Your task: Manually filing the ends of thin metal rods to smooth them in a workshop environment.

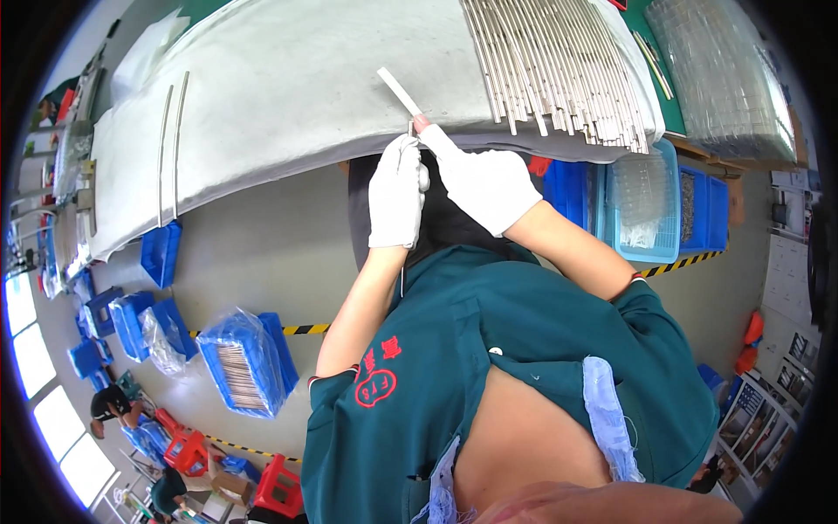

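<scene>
Both my hands wear white gloves and meet at the near edge of the cloth-covered table. My left hand is closed, fingers pinched round a thin metal rod, whose tip shows above them. Most of the rod is hidden by the hand. Just to the right, my right hand grips a flat white strip that slants up and left over the cloth. One bare fingertip sticks out of the right glove beside the strip's lower end. The fingertips of both hands are close together; whether strip and rod touch, I cannot tell.
Many metal rods lie side by side on the white cloth at the right. Two more rods lie at the left. Clear plastic trays stand far right; a light blue basket sits below. Blue bins stand left.
</scene>
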### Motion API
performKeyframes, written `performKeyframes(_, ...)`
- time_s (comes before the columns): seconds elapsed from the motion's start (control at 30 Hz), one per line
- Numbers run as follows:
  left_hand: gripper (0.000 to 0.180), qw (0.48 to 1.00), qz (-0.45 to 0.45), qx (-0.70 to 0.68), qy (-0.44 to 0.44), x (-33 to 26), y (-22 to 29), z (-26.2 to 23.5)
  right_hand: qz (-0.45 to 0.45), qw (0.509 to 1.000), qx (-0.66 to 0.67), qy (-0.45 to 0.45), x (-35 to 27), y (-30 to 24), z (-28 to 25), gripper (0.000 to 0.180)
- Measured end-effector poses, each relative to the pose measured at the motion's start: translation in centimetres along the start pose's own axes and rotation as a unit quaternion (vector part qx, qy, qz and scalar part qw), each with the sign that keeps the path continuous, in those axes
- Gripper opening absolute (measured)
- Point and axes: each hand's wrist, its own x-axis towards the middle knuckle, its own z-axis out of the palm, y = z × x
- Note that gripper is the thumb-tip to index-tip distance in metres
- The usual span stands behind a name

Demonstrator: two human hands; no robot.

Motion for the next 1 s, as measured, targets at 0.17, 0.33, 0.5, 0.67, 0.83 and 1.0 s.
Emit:
performKeyframes(0.17,0.027,0.990,-0.118,-0.079,-0.013,-0.4,1.0,0.3,0.021,0.994,-0.063,-0.087,-1.6,-0.3,-0.9,0.069)
performKeyframes(0.33,0.027,0.991,-0.110,-0.078,-0.026,-0.6,1.4,0.3,0.037,0.998,0.023,-0.050,0.4,0.6,-0.5,0.064)
performKeyframes(0.5,0.027,0.990,-0.117,-0.082,-0.025,-0.3,1.1,0.2,0.014,0.999,-0.021,-0.041,-1.8,0.1,-1.1,0.052)
performKeyframes(0.67,0.028,0.986,-0.113,-0.118,-0.022,0.0,0.9,0.3,0.035,0.998,0.006,-0.053,-0.3,0.1,-0.1,0.064)
performKeyframes(0.83,0.029,0.980,-0.115,-0.142,-0.075,0.1,1.1,-0.4,0.018,0.996,0.034,-0.083,0.1,1.5,0.8,0.025)
performKeyframes(1.0,0.019,0.992,-0.080,0.028,-0.096,0.1,5.6,-1.7,0.097,0.990,0.085,-0.049,-1.4,1.4,1.5,0.037)
